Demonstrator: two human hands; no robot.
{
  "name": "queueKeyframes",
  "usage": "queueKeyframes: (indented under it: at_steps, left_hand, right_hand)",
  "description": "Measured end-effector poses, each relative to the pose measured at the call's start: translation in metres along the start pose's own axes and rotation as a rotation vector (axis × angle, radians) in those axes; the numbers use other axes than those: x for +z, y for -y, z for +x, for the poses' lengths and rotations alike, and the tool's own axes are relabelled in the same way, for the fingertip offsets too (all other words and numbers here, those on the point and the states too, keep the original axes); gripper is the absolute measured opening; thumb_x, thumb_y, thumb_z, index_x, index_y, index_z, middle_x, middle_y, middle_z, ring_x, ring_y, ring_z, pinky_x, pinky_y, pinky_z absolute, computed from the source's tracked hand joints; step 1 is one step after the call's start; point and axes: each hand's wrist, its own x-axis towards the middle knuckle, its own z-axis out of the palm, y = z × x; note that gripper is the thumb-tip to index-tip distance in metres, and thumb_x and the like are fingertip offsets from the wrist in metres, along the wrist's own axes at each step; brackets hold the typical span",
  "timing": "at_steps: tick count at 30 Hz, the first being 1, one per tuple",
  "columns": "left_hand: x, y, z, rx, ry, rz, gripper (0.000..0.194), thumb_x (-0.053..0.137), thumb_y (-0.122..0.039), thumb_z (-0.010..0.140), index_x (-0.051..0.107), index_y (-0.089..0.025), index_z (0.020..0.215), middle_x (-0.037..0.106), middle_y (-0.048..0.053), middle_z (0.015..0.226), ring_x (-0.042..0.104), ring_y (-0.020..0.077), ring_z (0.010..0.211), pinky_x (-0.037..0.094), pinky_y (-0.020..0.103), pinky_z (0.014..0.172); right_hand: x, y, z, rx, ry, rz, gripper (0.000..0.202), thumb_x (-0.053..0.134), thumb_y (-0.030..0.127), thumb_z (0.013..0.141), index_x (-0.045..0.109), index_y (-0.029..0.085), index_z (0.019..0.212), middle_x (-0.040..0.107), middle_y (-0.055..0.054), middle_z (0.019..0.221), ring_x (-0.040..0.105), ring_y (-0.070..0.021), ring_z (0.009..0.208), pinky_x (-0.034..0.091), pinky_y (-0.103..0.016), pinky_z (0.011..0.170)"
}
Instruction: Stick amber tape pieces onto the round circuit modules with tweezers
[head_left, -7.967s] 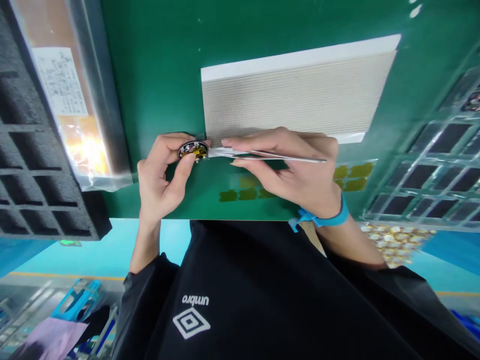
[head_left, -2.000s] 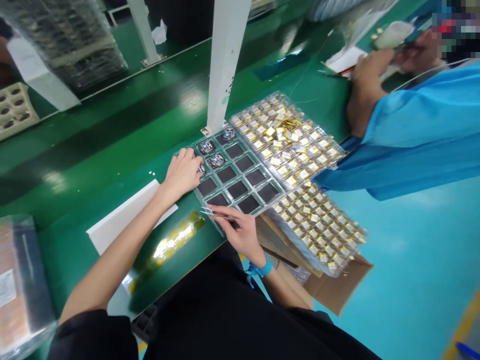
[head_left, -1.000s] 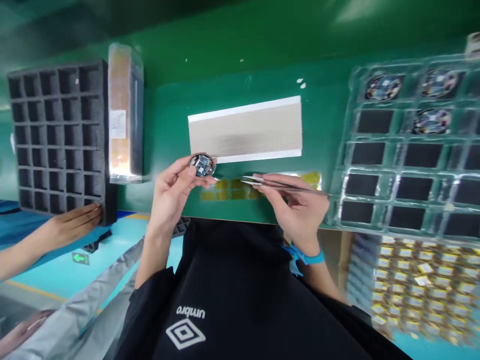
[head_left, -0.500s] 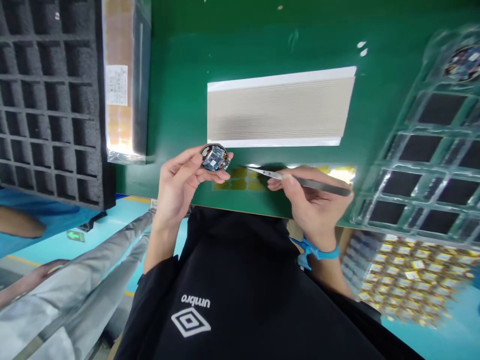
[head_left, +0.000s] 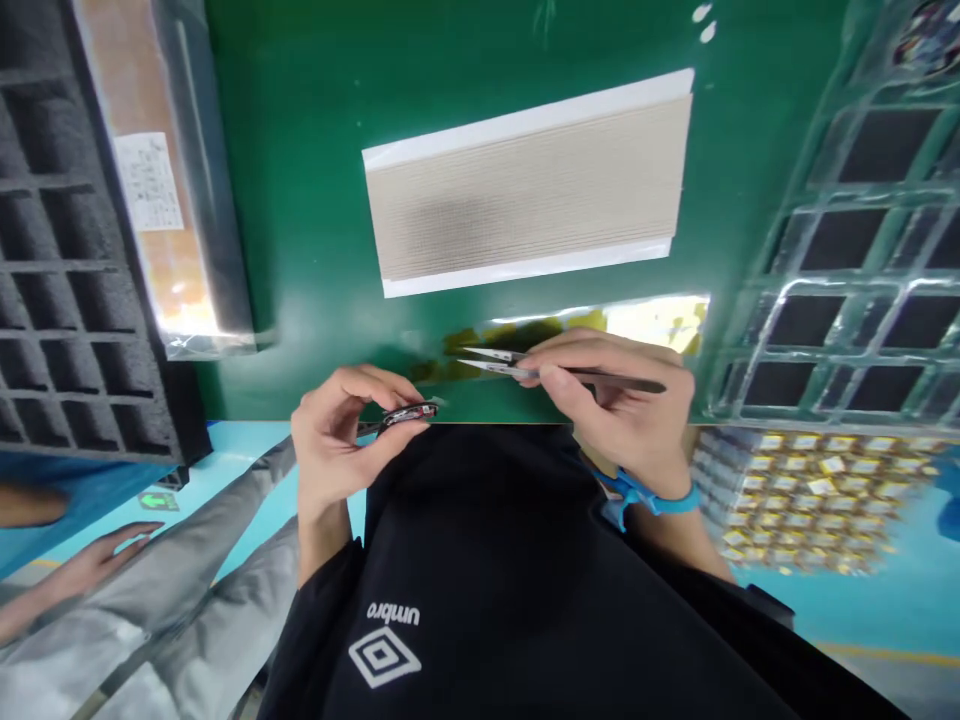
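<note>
Near the table's front edge, my left hand (head_left: 356,430) pinches a small round circuit board (head_left: 409,414) between thumb and fingers, tilted so that mostly its rim shows. My right hand (head_left: 611,395) holds metal tweezers (head_left: 491,362), their two tips apart and pointing left toward the board without touching it. Beneath and behind the tweezers, a clear sheet with yellow film pieces (head_left: 585,322) lies on the green table (head_left: 300,230). Behind it rests a white-edged stack of beige strips (head_left: 532,185).
A black foam tray (head_left: 82,300) and a plastic-wrapped package (head_left: 169,200) are on the left. Clear blister trays (head_left: 847,285) sit on the right, one round board in them. Stacked parts (head_left: 814,495) stand below right. Another person's hand (head_left: 94,565) shows lower left.
My left hand has turned the round board from face-up to nearly edge-on and lowered it toward me. The tweezers' tips have spread apart. The whole view has shifted and rotated slightly.
</note>
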Motion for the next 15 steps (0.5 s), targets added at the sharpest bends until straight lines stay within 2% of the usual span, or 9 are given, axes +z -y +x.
queueKeyframes:
  at_steps: [3, 7, 10, 15]
  left_hand:
    - [0.015, 0.014, -0.002, 0.082, -0.018, 0.101, 0.030, 0.094, -0.007, 0.088, 0.079, -0.022, 0.108, 0.085, 0.002, 0.096, 0.084, 0.0186, 0.088, 0.069, 0.030, 0.080]
    - [0.031, 0.029, 0.003, 0.275, 0.066, 0.399, 0.019, 0.084, -0.009, 0.098, 0.073, -0.023, 0.103, 0.090, 0.003, 0.107, 0.086, 0.0238, 0.106, 0.065, 0.040, 0.096]
    - [0.032, 0.033, 0.007, 0.312, 0.128, 0.587, 0.020, 0.077, -0.010, 0.102, 0.066, -0.026, 0.103, 0.090, 0.002, 0.121, 0.084, 0.0230, 0.114, 0.060, 0.040, 0.096]
    - [0.030, 0.035, 0.009, 0.342, 0.188, 0.663, 0.017, 0.073, -0.013, 0.104, 0.065, -0.027, 0.104, 0.089, 0.001, 0.124, 0.083, 0.0240, 0.118, 0.056, 0.041, 0.094]
  right_hand:
    - [0.002, -0.003, 0.002, -0.035, -0.084, -0.111, 0.018, 0.074, 0.023, 0.106, 0.081, 0.027, 0.090, 0.081, 0.000, 0.081, 0.075, -0.0163, 0.069, 0.061, -0.031, 0.061]
    - [0.002, -0.006, 0.004, -0.030, -0.109, -0.145, 0.022, 0.070, 0.018, 0.109, 0.077, 0.023, 0.089, 0.079, 0.001, 0.077, 0.072, -0.0121, 0.066, 0.056, -0.026, 0.060]
    - [0.001, -0.008, 0.004, -0.019, -0.113, -0.131, 0.019, 0.073, 0.018, 0.107, 0.077, 0.022, 0.089, 0.079, 0.001, 0.078, 0.073, -0.0113, 0.067, 0.057, -0.024, 0.060]
    - [-0.002, -0.008, 0.006, 0.019, -0.069, -0.119, 0.017, 0.072, 0.013, 0.105, 0.077, 0.021, 0.090, 0.081, 0.001, 0.083, 0.075, -0.0110, 0.069, 0.060, -0.023, 0.064]
